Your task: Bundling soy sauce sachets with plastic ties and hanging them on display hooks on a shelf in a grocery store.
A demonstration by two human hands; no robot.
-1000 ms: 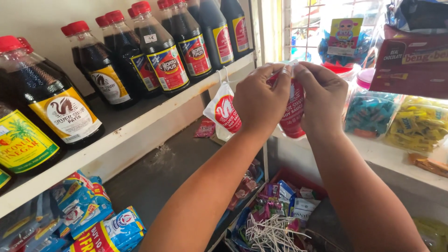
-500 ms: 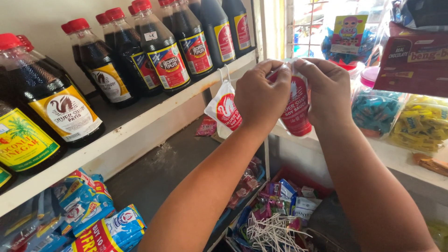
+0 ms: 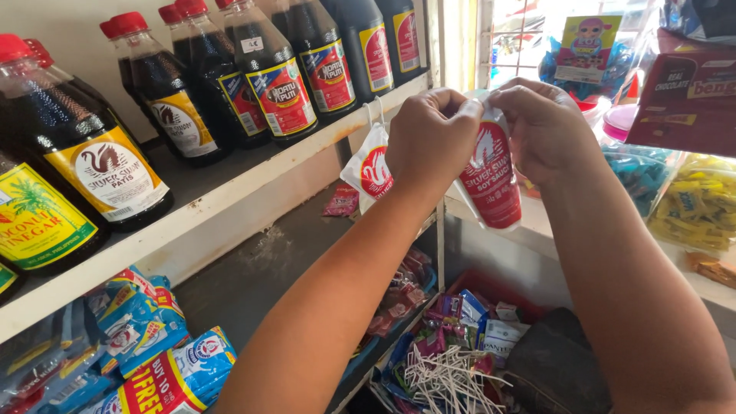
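Observation:
Both my hands are raised in front of a shop shelf and pinch the top edge of a red and white sauce pouch [image 3: 491,180], which hangs down between them. My left hand [image 3: 431,138] grips its upper left corner and my right hand [image 3: 540,126] grips the upper right. Just left of my left hand, a second white pouch with a red mark [image 3: 372,170] hangs by a string from the edge of the white shelf [image 3: 230,201].
Dark sauce bottles with red caps [image 3: 276,73] line the white shelf, with larger bottles [image 3: 84,153] at left. Blue packets [image 3: 146,345] lie on the lower shelf. A bin of small sachets and white sticks [image 3: 452,353] sits below. Jars of sweets [image 3: 690,207] stand at right.
My hands and the pouch have stayed at about the same spot on the shelf edge; the fingers have shifted slightly along the pouch's top.

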